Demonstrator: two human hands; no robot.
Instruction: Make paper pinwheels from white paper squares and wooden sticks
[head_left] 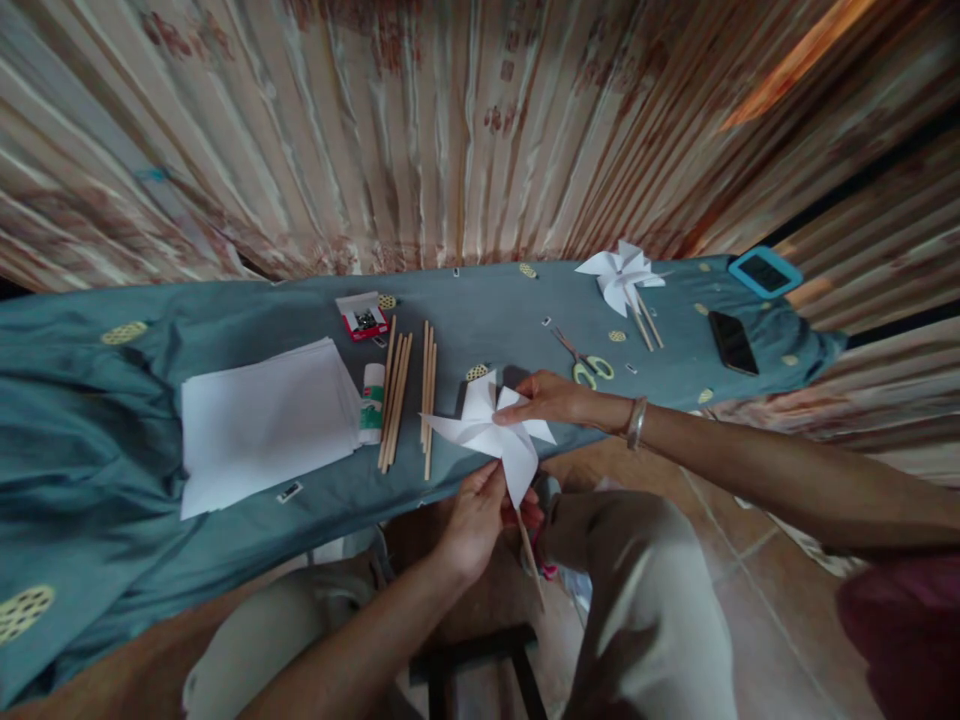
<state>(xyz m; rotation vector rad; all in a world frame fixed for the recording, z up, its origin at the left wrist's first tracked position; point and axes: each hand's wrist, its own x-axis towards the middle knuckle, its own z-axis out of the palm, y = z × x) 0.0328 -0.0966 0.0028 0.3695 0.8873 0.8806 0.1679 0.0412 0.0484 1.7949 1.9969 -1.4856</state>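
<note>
A white paper pinwheel (517, 462) on a thin wooden stick (529, 560) is held between both hands, over the table's front edge. My left hand (480, 515) is closed around the stick just below the blades, partly hidden behind one of them. From the right, my right hand (544, 398) grips the pinwheel near its centre, thumb on the front and fingers behind the paper. To the left of the pinwheel lie loose wooden sticks (429, 390) in a narrow group.
On the blue-green cloth (480, 300) are a paper stack (266, 425), a glue stick (372, 405), more sticks (397, 390), a red box of small dark pieces (366, 320), scissors (589, 366), other pinwheels (621, 275), a phone (733, 342) and a blue-framed device (765, 271). Curtains hang behind.
</note>
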